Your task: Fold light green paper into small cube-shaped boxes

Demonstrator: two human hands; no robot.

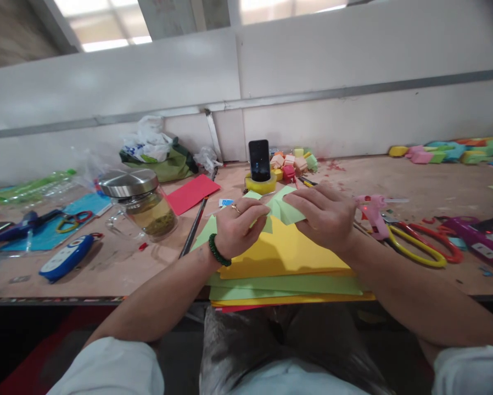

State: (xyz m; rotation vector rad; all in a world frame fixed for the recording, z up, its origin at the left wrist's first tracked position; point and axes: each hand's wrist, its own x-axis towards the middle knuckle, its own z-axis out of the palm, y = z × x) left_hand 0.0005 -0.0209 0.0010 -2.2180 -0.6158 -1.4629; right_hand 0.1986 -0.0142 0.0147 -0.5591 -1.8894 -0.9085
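A pale green folded piece of paper (285, 207) is held between my two hands, above a stack of coloured sheets. My left hand (241, 226), with a ring and a dark green bead bracelet, pinches its left part. On the other side my right hand (324, 214) grips the paper, thumb and fingers closed on its edge. Below lies the yellow top sheet (287, 255) of the stack, with green sheets (287, 285) under it. How the paper is folded under my fingers cannot be made out fully.
A glass tea mug (156, 216) and a red sheet (194, 193) stand to the left. Behind my hands a phone (259, 160) leans on a yellow tape roll (261, 185). Rightward lie a pink glue gun (373, 215), scissors (419, 249) and a purple glue gun (472, 236).
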